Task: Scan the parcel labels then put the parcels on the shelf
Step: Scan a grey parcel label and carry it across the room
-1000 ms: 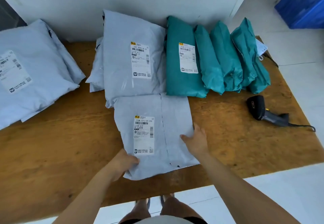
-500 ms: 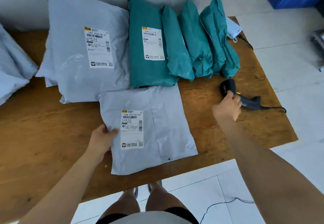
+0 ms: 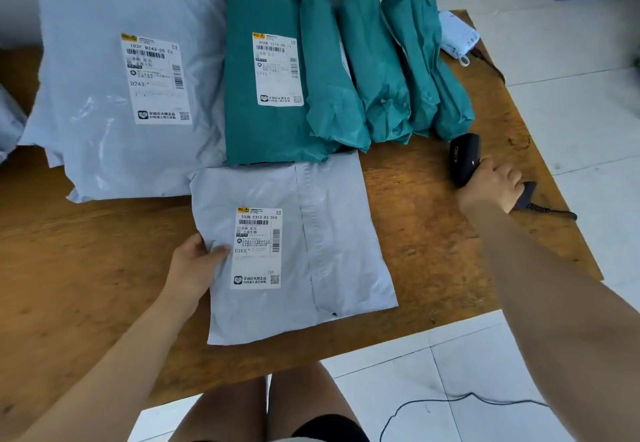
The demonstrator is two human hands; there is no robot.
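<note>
White tiled floor [image 3: 588,102] surrounds a worn wooden tabletop [image 3: 86,268], with a pale wall behind its far edge. Near edge, centre: one flat grey parcel [image 3: 332,241], lying face up, its white label [image 3: 258,247] printed "C313" with barcodes, the bag's near-left corner close to the tabletop's near edge. Left hand [image 3: 194,268]: resting on the grey parcel's left edge, thumb on top just touching the label's left side, remaining fingers at or under the edge, pinning the bag flat. Right hand [image 3: 493,185]: near the right edge of the tabletop, fingers curled closed around the handle of a black barcode scanner [image 3: 464,157], whose head points toward the far side; whether it is lifted off the wood cannot be told. Scanner cable [image 3: 550,212]: runs off the right edge. A dark cord [image 3: 450,402] lies on the floor below. Far left: one large grey parcel [image 3: 104,151], puffed, label reading "D243" face up, overlapping the far-left corner of the near parcel's area without clearly touching it. Far centre to far right: a row of five teal parcels [image 3: 377,78], overlapping like tiles, the leftmost carrying a white label. Far-right corner: a small pale blue item [image 3: 457,35], unclear. Far-left margin: part of another grey bag [image 3: 10,123].
</note>
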